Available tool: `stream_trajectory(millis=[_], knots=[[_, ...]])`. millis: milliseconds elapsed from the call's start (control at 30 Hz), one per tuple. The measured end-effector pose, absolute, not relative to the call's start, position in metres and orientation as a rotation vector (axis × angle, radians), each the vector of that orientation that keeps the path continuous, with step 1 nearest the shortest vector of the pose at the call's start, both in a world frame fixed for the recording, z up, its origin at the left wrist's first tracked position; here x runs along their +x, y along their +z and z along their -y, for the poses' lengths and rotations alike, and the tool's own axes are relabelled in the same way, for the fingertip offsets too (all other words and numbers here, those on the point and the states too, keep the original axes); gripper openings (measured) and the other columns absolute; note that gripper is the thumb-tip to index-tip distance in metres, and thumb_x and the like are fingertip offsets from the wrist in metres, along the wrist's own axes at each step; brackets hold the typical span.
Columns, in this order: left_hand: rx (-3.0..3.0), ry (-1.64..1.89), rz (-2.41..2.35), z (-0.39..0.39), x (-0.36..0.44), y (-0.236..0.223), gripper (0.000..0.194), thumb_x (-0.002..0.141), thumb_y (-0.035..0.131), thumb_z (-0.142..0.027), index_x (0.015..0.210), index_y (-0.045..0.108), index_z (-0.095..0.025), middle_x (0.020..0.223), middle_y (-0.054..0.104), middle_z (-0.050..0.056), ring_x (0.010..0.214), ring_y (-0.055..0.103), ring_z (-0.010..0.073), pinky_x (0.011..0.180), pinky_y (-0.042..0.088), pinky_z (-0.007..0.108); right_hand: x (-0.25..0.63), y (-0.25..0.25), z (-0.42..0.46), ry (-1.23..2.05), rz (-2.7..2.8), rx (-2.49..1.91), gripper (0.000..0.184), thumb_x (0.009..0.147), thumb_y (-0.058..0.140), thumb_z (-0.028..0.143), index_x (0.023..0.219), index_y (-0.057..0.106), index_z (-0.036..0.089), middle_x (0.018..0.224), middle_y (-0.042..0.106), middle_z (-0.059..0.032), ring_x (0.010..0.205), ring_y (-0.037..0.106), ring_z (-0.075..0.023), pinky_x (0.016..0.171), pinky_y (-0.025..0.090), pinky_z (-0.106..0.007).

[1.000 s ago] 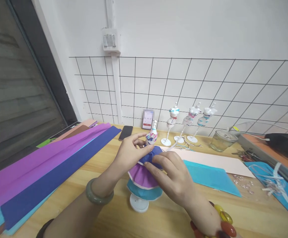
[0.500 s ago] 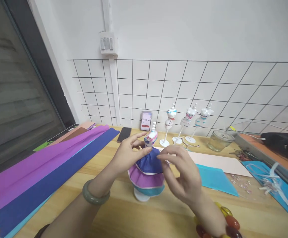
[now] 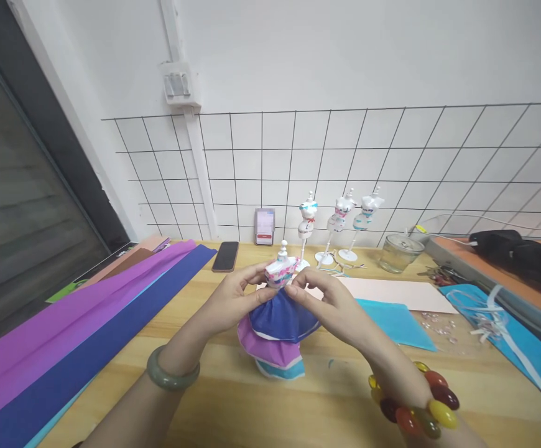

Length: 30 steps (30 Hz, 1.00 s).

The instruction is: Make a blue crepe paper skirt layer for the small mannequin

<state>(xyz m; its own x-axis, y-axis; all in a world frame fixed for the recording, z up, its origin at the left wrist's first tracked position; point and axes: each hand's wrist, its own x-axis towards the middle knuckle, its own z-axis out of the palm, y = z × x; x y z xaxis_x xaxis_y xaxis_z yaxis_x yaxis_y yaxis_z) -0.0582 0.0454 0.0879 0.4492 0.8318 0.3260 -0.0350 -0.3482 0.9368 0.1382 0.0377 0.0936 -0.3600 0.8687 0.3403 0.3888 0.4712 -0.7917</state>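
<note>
In front of me a small dress-form mannequin (image 3: 280, 269) wears a top with pink and blue patterning. Its tiered paper skirt (image 3: 277, 320) has dark blue, purple and light blue layers edged in white. My left hand (image 3: 233, 295) is closed at the waist from the left, thumb in front and fingers behind. From the right, my right hand (image 3: 329, 298) pinches the skirt's waist with thumb and index finger. The fingertips behind the mannequin are partly hidden. I cannot see the mannequin's stand beneath the skirt.
Several mannequins, one with a white torso (image 3: 368, 208), stand behind, near the wire grid. Long paper sheets (image 3: 112, 323) lie left. A phone (image 3: 226, 256), a glass jar (image 3: 398, 254), pale pink paper (image 3: 396, 294), light blue paper (image 3: 396, 322) and clear beads (image 3: 441, 326) are around.
My right hand has come in from the skirt's right side to its waist and closed there. The skirt has shifted and tilted, hiding the white base. The view has moved slightly.
</note>
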Motion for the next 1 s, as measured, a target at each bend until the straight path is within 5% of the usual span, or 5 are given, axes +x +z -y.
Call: stream_trajectory(millis=[633, 1000], knots=[[1.987, 0.992, -0.897, -0.034, -0.062, 0.095, 0.059, 0.086, 0.054, -0.027, 0.14, 0.031, -0.028, 0.133, 0.052, 0.004, 0.121, 0.049, 0.0191, 0.1, 0.042, 0.03, 0.137, 0.092, -0.029, 1.17, 1.882, -1.019, 0.027, 0.079, 0.062, 0.039, 0.071, 0.046, 0.019, 0.068, 0.047, 0.0036, 0.061, 0.044, -0.01, 0.053, 0.04, -0.021], [1.999, 1.027, -0.876, -0.029, -0.057, 0.094, 0.065, 0.084, 0.053, -0.017, 0.142, 0.026, -0.026, 0.138, 0.047, 0.008, 0.123, 0.048, 0.0222, 0.1, 0.042, 0.033, 0.132, 0.096, -0.027, 0.84, 1.974, -1.121, 0.022, 0.085, 0.053, 0.035, 0.073, 0.059, 0.017, 0.071, 0.061, -0.0012, 0.064, 0.051, -0.013, 0.057, 0.04, -0.024]])
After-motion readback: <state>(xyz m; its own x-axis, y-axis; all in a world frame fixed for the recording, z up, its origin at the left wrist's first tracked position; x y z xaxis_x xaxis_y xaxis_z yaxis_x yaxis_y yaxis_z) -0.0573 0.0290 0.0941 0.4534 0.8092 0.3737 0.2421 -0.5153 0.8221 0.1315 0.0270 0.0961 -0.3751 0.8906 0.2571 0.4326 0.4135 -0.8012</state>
